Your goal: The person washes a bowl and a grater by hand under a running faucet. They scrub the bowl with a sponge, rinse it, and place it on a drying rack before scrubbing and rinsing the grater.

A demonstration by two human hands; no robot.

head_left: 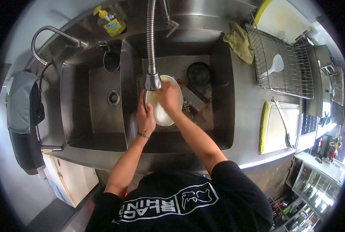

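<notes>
In the head view a white, shallow bowl (163, 116) is tilted over the right sink basin (222, 127), under the spray-hose faucet head (153, 82). My left hand (145, 118) grips its left rim, thumb on the inner side. Inside the bowl my right hand (168, 98) is curled and blurred by motion. Small yellow patches show near its fingers; I cannot tell what it holds. Behind the bowl, on the basin floor, lie a round black dish (198, 73) and a flat grey metal piece (195, 99) among reddish-brown scraps.
The left basin (103, 127) has a drain (113, 98) and a dark cup-like container (112, 62) at its divider. A soap pump bottle (111, 24) stands behind. To the right are a green cloth (240, 42), a wire dish rack (269, 87) with a white paddle (276, 63), and a cutting board (273, 135) bearing tongs (282, 118).
</notes>
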